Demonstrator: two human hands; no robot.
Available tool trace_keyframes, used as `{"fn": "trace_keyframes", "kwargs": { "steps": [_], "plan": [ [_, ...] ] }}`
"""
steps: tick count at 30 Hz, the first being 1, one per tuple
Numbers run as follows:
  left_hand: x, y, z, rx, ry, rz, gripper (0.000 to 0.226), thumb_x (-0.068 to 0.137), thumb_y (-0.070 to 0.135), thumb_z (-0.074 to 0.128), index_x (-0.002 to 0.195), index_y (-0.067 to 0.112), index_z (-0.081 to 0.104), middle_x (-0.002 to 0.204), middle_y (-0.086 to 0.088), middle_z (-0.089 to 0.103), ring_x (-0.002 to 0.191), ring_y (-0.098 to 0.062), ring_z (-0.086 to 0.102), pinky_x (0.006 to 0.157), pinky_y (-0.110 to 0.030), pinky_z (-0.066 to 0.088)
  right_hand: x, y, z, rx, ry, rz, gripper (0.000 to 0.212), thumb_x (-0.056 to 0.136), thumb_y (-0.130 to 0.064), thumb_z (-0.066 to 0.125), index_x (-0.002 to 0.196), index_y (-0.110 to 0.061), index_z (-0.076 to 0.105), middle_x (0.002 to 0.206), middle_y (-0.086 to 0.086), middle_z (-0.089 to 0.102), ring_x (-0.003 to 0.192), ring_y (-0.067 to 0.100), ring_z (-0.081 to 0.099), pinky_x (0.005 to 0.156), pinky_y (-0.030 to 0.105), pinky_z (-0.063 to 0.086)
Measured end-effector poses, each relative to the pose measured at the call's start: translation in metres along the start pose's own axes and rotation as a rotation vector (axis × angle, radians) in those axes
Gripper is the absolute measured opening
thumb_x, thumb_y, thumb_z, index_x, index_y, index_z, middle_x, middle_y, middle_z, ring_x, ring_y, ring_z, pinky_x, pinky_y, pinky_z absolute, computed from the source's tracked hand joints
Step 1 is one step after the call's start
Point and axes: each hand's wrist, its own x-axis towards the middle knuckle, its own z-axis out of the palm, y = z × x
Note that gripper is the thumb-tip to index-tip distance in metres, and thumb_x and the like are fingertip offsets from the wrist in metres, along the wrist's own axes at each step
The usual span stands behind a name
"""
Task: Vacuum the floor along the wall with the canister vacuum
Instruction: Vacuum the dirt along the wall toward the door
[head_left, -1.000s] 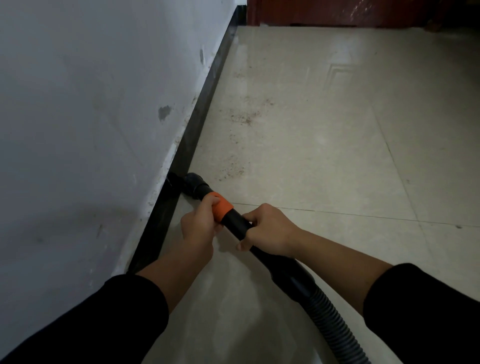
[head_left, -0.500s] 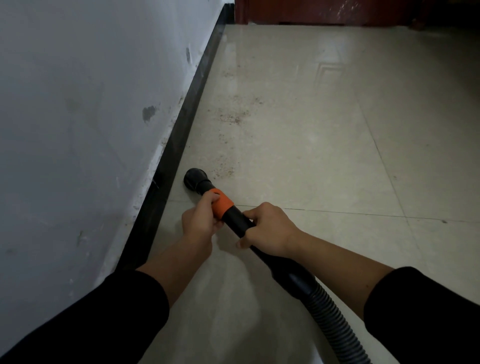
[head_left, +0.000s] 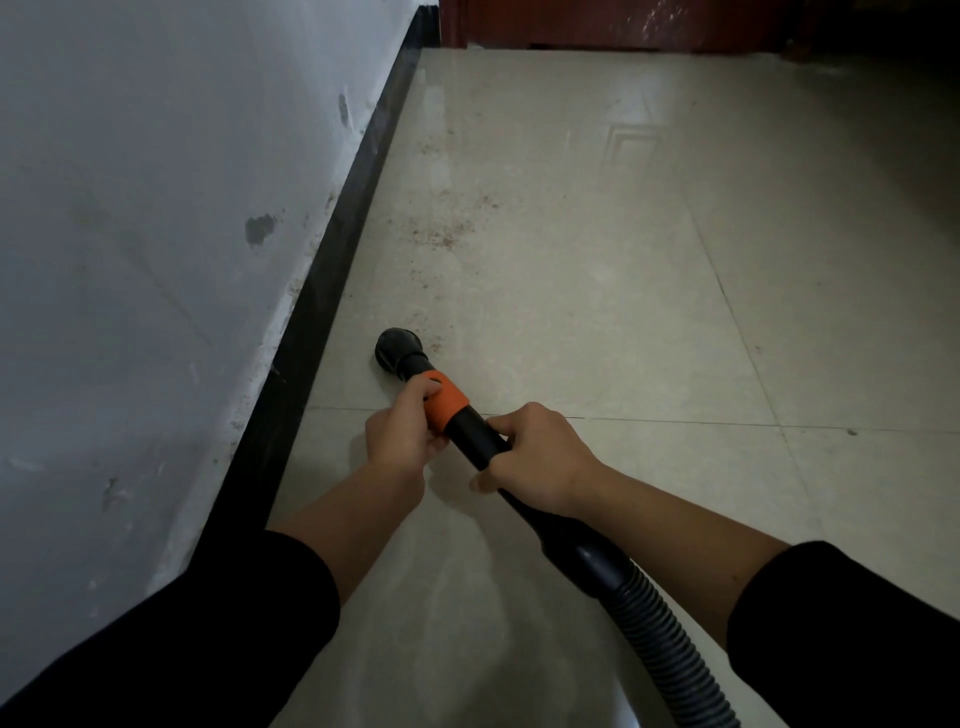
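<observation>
A person holds the black tube (head_left: 472, 434) of a canister vacuum in both hands above a pale tiled floor (head_left: 649, 270). The left hand (head_left: 402, 434) grips the tube at its orange collar (head_left: 448, 404), fingers curled round it; the right hand (head_left: 543, 462) grips the tube just behind. The round nozzle (head_left: 397, 349) is down at the tile near the black baseboard (head_left: 332, 291), apart from it. A ribbed hose (head_left: 670, 644) runs off toward the lower right. Reddish-brown specks (head_left: 441, 236) dot the floor ahead of the nozzle. A scuffed white wall (head_left: 130, 260) fills the left, and a dark red door (head_left: 623, 21) stands at the far end. Black sleeves (head_left: 182, 649) cover both upper forearms.
</observation>
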Motion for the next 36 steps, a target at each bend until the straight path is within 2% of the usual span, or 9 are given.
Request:
{"fn": "trace_keyframes", "kwargs": {
  "steps": [3, 9, 15, 20, 25, 30, 36],
  "plan": [
    [-0.002, 0.000, 0.003, -0.004, -0.016, -0.010, 0.028, 0.081, 0.022, 0.069, 0.104, 0.008, 0.059, 0.102, -0.011, 0.065, 0.091, -0.023, 0.066, 0.058, -0.026, 0.050, -0.001, 0.003, -0.001, -0.003, 0.010, 0.010, 0.018, 0.065, -0.021, 0.080, 0.072, -0.024, 0.064, 0.064, 0.000, 0.060, 0.060, 0.018, 0.058, 0.060, 0.030, 0.049],
    [-0.006, -0.001, 0.013, -0.001, -0.045, -0.018, 0.029, 0.082, 0.021, 0.069, 0.106, 0.007, 0.060, 0.100, -0.010, 0.065, 0.087, -0.021, 0.066, 0.057, -0.026, 0.051, -0.005, 0.007, -0.010, 0.022, 0.010, 0.020, 0.019, 0.067, -0.019, 0.080, 0.070, -0.026, 0.062, 0.061, -0.001, 0.058, 0.057, 0.016, 0.056, 0.058, 0.028, 0.046],
    [-0.009, -0.005, 0.026, 0.003, -0.085, -0.016, 0.024, 0.082, 0.021, 0.069, 0.101, 0.008, 0.061, 0.099, -0.010, 0.066, 0.088, -0.021, 0.067, 0.058, -0.026, 0.051, -0.010, 0.014, -0.021, 0.068, 0.017, 0.043, 0.029, 0.067, -0.017, 0.080, 0.065, -0.033, 0.056, 0.058, -0.003, 0.057, 0.051, 0.012, 0.053, 0.054, 0.024, 0.042],
    [-0.009, -0.010, 0.040, 0.044, -0.103, -0.013, 0.016, 0.081, 0.024, 0.070, 0.087, 0.012, 0.061, 0.103, -0.013, 0.068, 0.089, -0.022, 0.068, 0.067, -0.029, 0.055, -0.014, 0.024, -0.030, 0.108, 0.033, 0.067, 0.020, 0.068, -0.015, 0.080, 0.077, -0.024, 0.064, 0.058, -0.002, 0.057, 0.050, 0.012, 0.053, 0.052, 0.022, 0.041],
    [-0.011, -0.012, 0.053, 0.045, -0.127, -0.016, 0.016, 0.082, 0.024, 0.070, 0.086, 0.012, 0.061, 0.105, -0.014, 0.067, 0.091, -0.023, 0.067, 0.070, -0.029, 0.055, -0.013, 0.033, -0.036, 0.151, 0.059, 0.096, 0.018, 0.068, -0.014, 0.079, 0.078, -0.022, 0.066, 0.062, 0.001, 0.060, 0.053, 0.015, 0.054, 0.052, 0.021, 0.041],
    [-0.007, -0.008, 0.062, 0.044, -0.144, -0.007, 0.017, 0.082, 0.025, 0.071, 0.085, 0.012, 0.060, 0.104, -0.012, 0.065, 0.088, -0.021, 0.065, 0.070, -0.028, 0.054, -0.004, 0.036, -0.039, 0.190, 0.080, 0.118, 0.022, 0.068, -0.013, 0.079, 0.088, -0.018, 0.072, 0.063, 0.001, 0.061, 0.055, 0.015, 0.055, 0.054, 0.022, 0.042],
    [0.001, -0.003, 0.068, 0.062, -0.122, 0.006, 0.017, 0.080, 0.026, 0.072, 0.082, 0.011, 0.063, 0.091, -0.011, 0.067, 0.082, -0.022, 0.065, 0.087, -0.037, 0.056, 0.010, 0.035, -0.041, 0.219, 0.082, 0.132, 0.024, 0.068, -0.011, 0.079, 0.092, -0.014, 0.074, 0.063, 0.001, 0.060, 0.054, 0.013, 0.055, 0.052, 0.019, 0.039]
  ]
}}
